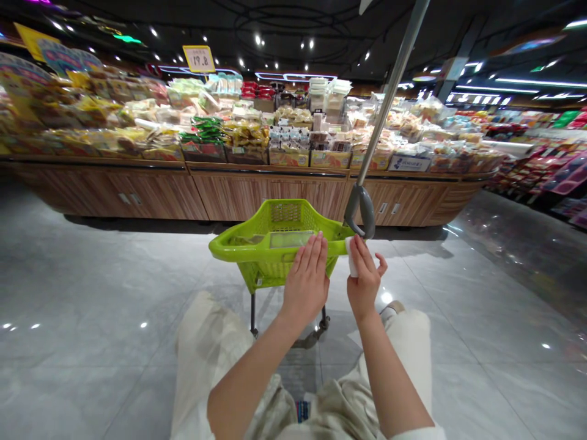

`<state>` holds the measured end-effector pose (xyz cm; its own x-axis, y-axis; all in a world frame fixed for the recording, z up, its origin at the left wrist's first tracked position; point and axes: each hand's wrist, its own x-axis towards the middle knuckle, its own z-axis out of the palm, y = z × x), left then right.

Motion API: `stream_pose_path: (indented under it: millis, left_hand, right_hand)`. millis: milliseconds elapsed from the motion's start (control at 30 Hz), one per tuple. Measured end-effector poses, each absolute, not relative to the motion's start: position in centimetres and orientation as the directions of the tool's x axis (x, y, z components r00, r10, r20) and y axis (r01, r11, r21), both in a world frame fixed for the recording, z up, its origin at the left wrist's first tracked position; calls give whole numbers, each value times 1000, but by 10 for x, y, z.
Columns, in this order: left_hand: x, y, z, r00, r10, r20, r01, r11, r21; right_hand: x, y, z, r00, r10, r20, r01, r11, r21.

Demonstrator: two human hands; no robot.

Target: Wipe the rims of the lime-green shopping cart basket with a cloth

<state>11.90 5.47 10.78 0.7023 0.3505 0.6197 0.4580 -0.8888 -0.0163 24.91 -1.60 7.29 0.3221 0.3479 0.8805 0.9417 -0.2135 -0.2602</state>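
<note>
Left hand (305, 284) lies on green cart (238, 251), fingers extended, close together, gripping nothing; right hand (364, 281) presses white tissue (351, 263) to cart's edge, fingers closed on it.

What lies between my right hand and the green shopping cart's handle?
In the head view, a white tissue or cloth lies between the right hand and the handle.

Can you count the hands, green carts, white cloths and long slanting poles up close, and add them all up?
Bare left hand and bare right hand: 2
Bright-green plastic shopping cart: 1
Small white cloth or tissue: 1
Long silver metal pole with grey looped end: 1
Total: 5
</note>
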Motion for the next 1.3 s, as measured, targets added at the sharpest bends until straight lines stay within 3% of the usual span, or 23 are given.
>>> stream_pose_path:
  millis: [67, 267, 467, 700, 900, 967, 1133, 1300]
  left_hand:
    - [120, 54, 107, 701, 356, 619, 460, -888, -11]
    - [120, 54, 107, 701, 360, 615, 461, -888, -5]
    - [119, 55, 108, 705, 351, 617, 447, -894, -2]
    - [120, 55, 107, 698, 357, 621, 464, -886, -12]
    - [119, 54, 109, 712, 357, 605, 451, -893, -4]
    - [120, 54, 108, 708, 360, 607, 456, -890, -3]
    - [120, 55, 107, 702, 359, 616, 464, -886, -12]
    - [118, 54, 110, 714, 355, 604, 450, -893, -7]
  right_hand:
    - [245, -14, 74, 337, 338, 879, 937, -208, -279]
    - [234, -9, 77, 150, 479, 865, 989, -60, -138]
    - [248, -15, 74, 325, 331, 886, 942, -199, -271]
    - [234, -10, 76, 153, 487, 860, 988, -71, -136]
    - [250, -16, 70, 324, 328, 887, 942, -198, -270]
    - [244, -14, 71, 319, 343, 883, 946, -174, -274]
    - [236, -14, 76, 134, 497, 858, 991, -42, -131]
    - [254, -22, 73, 285, 391, 875, 958, -152, -244]
